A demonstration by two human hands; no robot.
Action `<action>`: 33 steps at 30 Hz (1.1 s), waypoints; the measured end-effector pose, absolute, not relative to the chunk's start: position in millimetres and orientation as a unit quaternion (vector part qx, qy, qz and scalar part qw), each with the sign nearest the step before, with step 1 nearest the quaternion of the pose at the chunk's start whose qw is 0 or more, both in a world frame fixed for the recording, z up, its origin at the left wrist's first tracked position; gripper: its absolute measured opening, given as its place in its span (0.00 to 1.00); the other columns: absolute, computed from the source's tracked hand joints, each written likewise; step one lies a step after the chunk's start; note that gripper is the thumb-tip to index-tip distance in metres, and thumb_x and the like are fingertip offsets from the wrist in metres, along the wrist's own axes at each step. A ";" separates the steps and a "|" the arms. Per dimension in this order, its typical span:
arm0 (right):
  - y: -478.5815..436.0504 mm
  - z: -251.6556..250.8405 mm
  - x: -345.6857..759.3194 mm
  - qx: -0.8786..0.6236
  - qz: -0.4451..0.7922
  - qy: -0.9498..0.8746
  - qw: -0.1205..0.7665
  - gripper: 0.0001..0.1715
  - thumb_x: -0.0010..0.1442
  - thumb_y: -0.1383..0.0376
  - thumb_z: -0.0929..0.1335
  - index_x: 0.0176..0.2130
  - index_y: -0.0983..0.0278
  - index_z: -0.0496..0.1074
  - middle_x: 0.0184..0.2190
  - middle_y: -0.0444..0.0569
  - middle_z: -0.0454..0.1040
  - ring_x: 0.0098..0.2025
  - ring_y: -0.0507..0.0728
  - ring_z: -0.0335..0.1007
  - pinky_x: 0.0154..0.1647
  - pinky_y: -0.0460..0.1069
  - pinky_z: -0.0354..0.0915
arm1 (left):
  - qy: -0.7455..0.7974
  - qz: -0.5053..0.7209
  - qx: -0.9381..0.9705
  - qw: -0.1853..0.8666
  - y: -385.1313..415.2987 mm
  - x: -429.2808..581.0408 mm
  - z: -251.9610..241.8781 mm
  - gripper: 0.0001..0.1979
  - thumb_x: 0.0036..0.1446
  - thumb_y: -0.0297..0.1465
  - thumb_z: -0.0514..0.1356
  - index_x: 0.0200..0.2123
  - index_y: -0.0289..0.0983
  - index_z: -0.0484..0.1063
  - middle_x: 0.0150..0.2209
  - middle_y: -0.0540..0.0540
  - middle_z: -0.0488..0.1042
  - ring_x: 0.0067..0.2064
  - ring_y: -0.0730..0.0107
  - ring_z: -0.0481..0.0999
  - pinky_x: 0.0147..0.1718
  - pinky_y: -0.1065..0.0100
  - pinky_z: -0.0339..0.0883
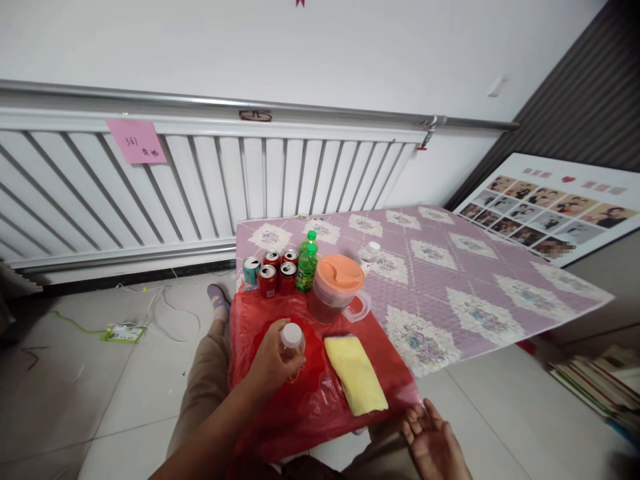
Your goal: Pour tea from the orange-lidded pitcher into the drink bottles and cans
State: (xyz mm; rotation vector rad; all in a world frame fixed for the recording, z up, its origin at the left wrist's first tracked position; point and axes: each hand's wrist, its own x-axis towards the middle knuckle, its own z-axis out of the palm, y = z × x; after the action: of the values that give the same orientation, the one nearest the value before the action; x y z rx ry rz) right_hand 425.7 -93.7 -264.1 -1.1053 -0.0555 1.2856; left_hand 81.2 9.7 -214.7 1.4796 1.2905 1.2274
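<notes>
A small clear plastic bottle with a white screw cap [291, 336] is held upright in the left hand [273, 365], just above a crinkled red plastic sheet [325, 403] spread over the near corner of the table. The fingers are wrapped closely round the body, so that only the cap and shoulder are seen. The right hand [435, 443] is held open, palm up and empty, off the table's near edge.

The bottle is judged to be light and fairly stiff, though thin walls may give under a hard squeeze. Its smooth sides may be slippery, so it is best gripped round the middle of the body, below the cap. How full it is cannot be told.

A folded yellow cloth [355, 373] lies just beside it on the sheet. Behind stand a clear plastic pitcher with an orange lid [336, 287], a green plastic bottle [307, 265], four red drink cans [278, 273] and a teal can [251, 270].

No brand can be read on the cans or bottles; the print is too small. On a pink paper note [136, 141] stuck to the white slatted radiator cover [300, 180], "361" is handwritten, followed by marks that cannot be made out.
</notes>
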 end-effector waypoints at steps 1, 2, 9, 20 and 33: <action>-91.9 -259.5 421.5 -0.494 0.562 -0.025 0.663 0.32 0.29 0.50 0.83 0.36 0.55 0.79 0.31 0.42 0.78 0.32 0.54 0.75 0.33 0.49 0.75 | 0.503 0.485 0.579 0.419 9.7 81.9 -217.4 0.31 0.47 0.29 0.66 0.55 0.38 0.62 0.49 0.41 0.73 0.48 0.57 0.76 0.47 0.56 0.75; -89.3 -253.5 415.3 -0.501 0.554 -0.033 0.664 0.32 0.29 0.50 0.83 0.36 0.55 0.79 0.31 0.42 0.78 0.32 0.54 0.74 0.32 0.48 0.74 | 0.498 0.484 0.578 0.427 10.0 82.3 -219.8 0.31 0.47 0.29 0.66 0.55 0.38 0.62 0.49 0.41 0.73 0.47 0.57 0.77 0.45 0.57 0.75; -49.8 -192.6 324.3 -0.593 0.476 -0.319 0.565 0.24 0.42 0.49 0.79 0.37 0.58 0.79 0.31 0.48 0.78 0.34 0.58 0.74 0.36 0.51 0.73 | 0.503 0.480 0.594 0.404 13.5 84.0 -228.2 0.30 0.46 0.27 0.66 0.53 0.37 0.61 0.46 0.41 0.73 0.46 0.58 0.77 0.47 0.57 0.73; 9.6 -160.2 196.7 -0.580 0.329 -0.572 0.478 0.36 0.48 0.63 0.72 0.56 0.63 0.68 0.57 0.56 0.71 0.60 0.65 0.65 0.62 0.61 0.60 | 0.467 0.517 0.623 0.355 15.8 90.9 -226.0 0.22 0.52 0.29 0.63 0.51 0.36 0.65 0.45 0.41 0.71 0.43 0.61 0.75 0.44 0.58 0.73; 18.1 -178.7 187.6 -0.553 0.321 -0.581 0.504 0.16 0.50 0.65 0.70 0.42 0.61 0.75 0.42 0.51 0.78 0.46 0.61 0.75 0.50 0.54 0.69 | 0.484 0.519 0.608 0.357 16.2 93.2 -226.4 0.19 0.54 0.32 0.62 0.50 0.34 0.67 0.49 0.36 0.72 0.49 0.54 0.75 0.50 0.52 0.70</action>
State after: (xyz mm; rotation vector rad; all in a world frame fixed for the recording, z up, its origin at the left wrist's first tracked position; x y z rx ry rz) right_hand 187.6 18.1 -178.7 -1.3339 -1.4027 0.7739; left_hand 93.2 16.2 -226.4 1.5682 1.2483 1.3399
